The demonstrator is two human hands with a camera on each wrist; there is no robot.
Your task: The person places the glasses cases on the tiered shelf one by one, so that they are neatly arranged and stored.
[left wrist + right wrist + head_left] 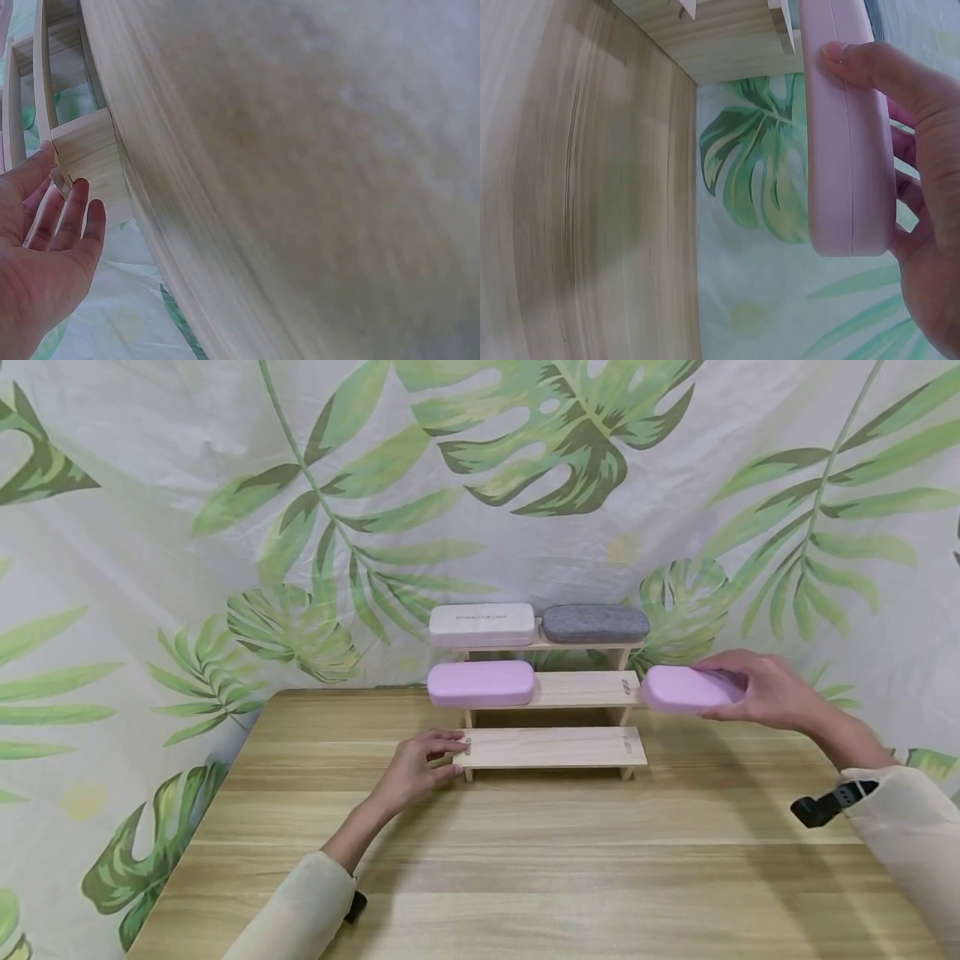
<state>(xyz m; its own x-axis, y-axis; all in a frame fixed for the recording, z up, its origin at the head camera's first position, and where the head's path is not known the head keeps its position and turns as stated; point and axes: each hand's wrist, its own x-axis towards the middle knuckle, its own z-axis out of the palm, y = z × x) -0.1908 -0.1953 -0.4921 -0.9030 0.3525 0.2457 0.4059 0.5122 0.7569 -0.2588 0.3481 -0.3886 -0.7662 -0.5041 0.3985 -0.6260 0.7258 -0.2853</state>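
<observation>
My right hand [772, 689] grips a pink glasses case [686, 689] at its right end, holding it in the air just right of the middle tier. In the right wrist view the thumb presses one long side of the case [847, 150], with the fingers behind it. A three-tier wooden stand [551, 747] is on the table. My left hand [411, 770] holds the left end of its lowest tier between thumb and fingers, also visible in the left wrist view [52, 262]. A second pink glasses case [481, 683] lies on the middle tier's left half.
On the top tier sit a white glasses case [482, 631] with lettering and a grey fabric glasses case [596, 623], side by side. The wood-grain table [525, 868] extends toward me. Behind it hangs a leaf-patterned cloth [555, 552].
</observation>
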